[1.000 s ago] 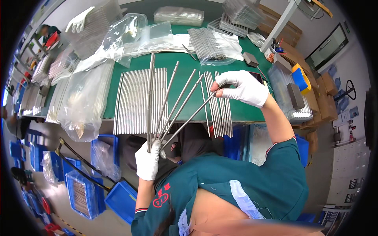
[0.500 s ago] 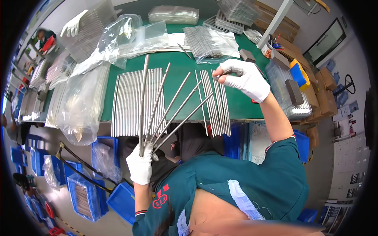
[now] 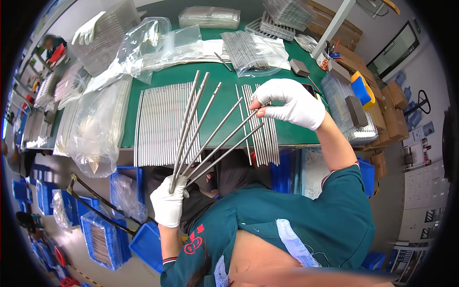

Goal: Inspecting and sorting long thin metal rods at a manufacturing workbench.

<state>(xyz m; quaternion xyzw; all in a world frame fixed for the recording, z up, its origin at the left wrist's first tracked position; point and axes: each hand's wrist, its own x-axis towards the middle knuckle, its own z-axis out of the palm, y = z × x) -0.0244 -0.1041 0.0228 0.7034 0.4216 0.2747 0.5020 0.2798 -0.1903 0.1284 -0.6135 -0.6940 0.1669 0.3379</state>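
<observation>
My left hand (image 3: 167, 203), in a white glove, is closed around the lower ends of several thin metal rods (image 3: 204, 111). They fan out upward and to the right over the bench edge. My right hand (image 3: 294, 103) wears a white glove with bare thumb and forefinger tips. Those tips are pinched together at the upper end of one fanned rod; what small thing they hold there is mostly hidden. Behind the fan, a row of metal rods (image 3: 155, 124) lies side by side on the green bench. A smaller group of rods (image 3: 260, 131) lies below my right hand.
Clear plastic bags (image 3: 98, 129) cover stacks at the bench's left. At the back lies a bagged bundle of rods (image 3: 246, 50). Grey blocks (image 3: 300, 68) and a yellow-blue holder (image 3: 364, 91) stand at the right. Blue crates (image 3: 103, 239) sit on the floor.
My right hand has moved down and slightly left, from above the rods to one rod's end. The fan in my left hand has spread and shifted; another rod tip shows.
</observation>
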